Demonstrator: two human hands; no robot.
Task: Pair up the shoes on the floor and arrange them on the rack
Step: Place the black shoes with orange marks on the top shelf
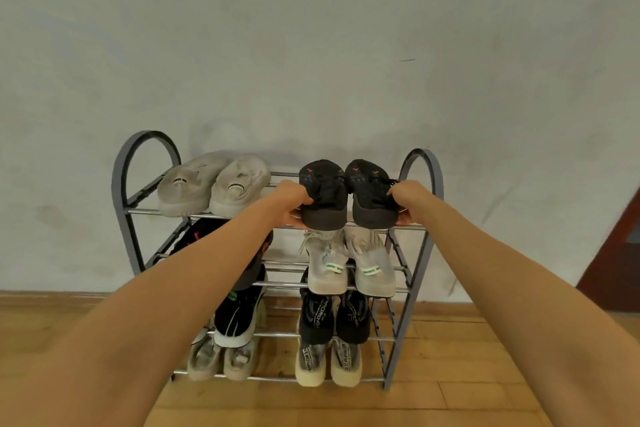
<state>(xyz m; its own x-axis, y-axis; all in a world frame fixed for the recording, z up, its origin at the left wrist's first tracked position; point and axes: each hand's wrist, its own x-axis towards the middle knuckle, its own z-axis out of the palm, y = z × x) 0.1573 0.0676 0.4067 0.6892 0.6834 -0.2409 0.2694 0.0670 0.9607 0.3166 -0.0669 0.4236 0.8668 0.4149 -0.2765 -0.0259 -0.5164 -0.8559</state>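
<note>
A grey metal shoe rack (425, 239) with several shelves stands against the wall. On the right half of its top shelf rest two black shoes, side by side, heels toward me. My left hand (290, 203) grips the heel of the left black shoe (322, 191). The heel of the right black shoe (371, 189) is held by my right hand (407, 199). A pale beige pair (214, 185) sits on the left of the top shelf. Lower shelves hold a grey-white pair (349, 265), dark pairs (332, 317) and light pairs (327, 362); my left forearm hides part of the left side.
The rack stands on a wooden floor (450, 374) against a pale wall (311, 45). A dark red-brown door or panel (613, 260) is at the right edge. No loose shoes are visible on the floor in view.
</note>
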